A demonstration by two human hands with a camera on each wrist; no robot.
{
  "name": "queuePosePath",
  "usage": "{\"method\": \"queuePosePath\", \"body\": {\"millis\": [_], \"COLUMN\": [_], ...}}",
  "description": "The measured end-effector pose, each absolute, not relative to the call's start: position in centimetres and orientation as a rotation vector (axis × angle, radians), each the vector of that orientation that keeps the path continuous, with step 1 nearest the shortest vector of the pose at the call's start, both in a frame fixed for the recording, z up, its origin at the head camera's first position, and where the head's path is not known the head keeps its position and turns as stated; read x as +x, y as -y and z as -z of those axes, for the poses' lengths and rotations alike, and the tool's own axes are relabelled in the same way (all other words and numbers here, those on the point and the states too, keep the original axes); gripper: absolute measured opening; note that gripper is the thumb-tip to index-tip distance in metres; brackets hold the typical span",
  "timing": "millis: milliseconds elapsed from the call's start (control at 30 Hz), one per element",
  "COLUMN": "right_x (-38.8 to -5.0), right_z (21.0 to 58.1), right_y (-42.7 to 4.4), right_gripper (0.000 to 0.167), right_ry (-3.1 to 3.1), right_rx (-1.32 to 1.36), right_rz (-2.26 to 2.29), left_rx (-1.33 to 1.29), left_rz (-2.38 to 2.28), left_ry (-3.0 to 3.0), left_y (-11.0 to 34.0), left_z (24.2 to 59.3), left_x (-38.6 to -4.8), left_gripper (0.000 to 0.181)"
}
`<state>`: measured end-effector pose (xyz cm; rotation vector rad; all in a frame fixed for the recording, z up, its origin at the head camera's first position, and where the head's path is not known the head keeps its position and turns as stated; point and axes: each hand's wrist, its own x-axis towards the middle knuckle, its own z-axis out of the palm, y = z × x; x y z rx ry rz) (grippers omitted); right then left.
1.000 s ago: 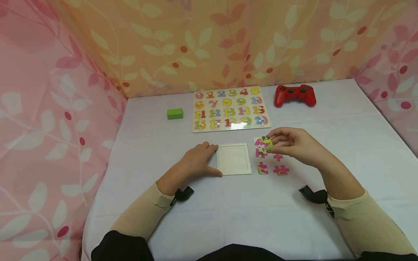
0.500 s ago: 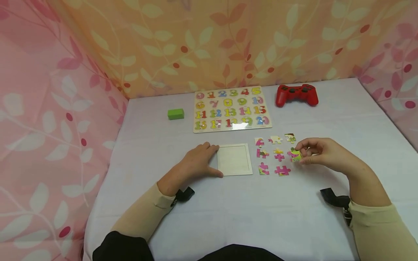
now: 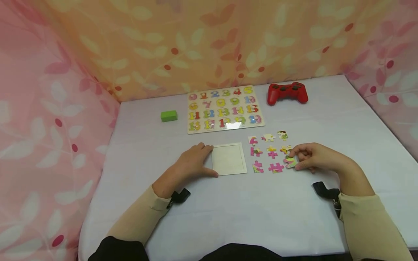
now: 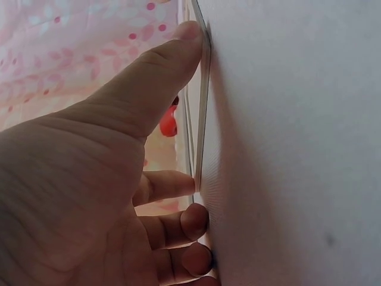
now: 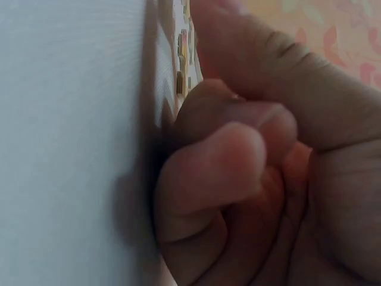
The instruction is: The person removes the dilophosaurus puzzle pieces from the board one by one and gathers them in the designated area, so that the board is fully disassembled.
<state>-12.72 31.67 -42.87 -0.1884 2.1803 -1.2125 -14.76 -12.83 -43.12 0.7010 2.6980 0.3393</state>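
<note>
In the head view, my left hand (image 3: 191,163) lies along the left side of a pale, shallow square puzzle tray (image 3: 228,159), thumb and index finger spread and touching its left edge. The left wrist view has the thumb and a fingertip against the tray's thin rim (image 4: 204,119). My right hand (image 3: 318,157) pinches a pink and green puzzle piece (image 3: 289,162) at the table surface, at the lower right of the loose pieces. In the right wrist view its other fingers (image 5: 208,173) are curled in and hide that piece. Several loose puzzle pieces (image 3: 272,152) lie in rough rows right of the tray.
Behind the tray lies a wooden number board (image 3: 225,109). A green block (image 3: 168,116) is left of it and a red game controller (image 3: 287,93) right of it. Patterned curtains (image 3: 209,43) enclose the white table (image 3: 209,217) at the back and sides.
My right hand carried the puzzle piece rightward from above the left column, then down to the lower right of the pieces. My left hand stayed at the tray. The head view shifted slightly.
</note>
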Motion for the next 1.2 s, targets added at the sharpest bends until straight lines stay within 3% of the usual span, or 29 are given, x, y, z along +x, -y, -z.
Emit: {"method": "queuePosePath", "body": {"millis": [300, 1200], "right_x": [-13.8, -12.6], "right_z": [43.5, 43.5], "right_y": [-31.6, -31.8], "right_gripper": [0.048, 0.040], "right_ry": [-2.098, -2.129], "right_rx": [-0.186, -0.202], "right_rz": [1.287, 1.226], "left_rx": [0.684, 0.688], "left_rz": [-0.356, -0.378], "left_ry": [-2.678, -2.675], "left_y": [13.3, 13.4], "left_z": [43.2, 44.3], "left_x": [-15.3, -14.8], "left_gripper": [0.106, 0.105]}}
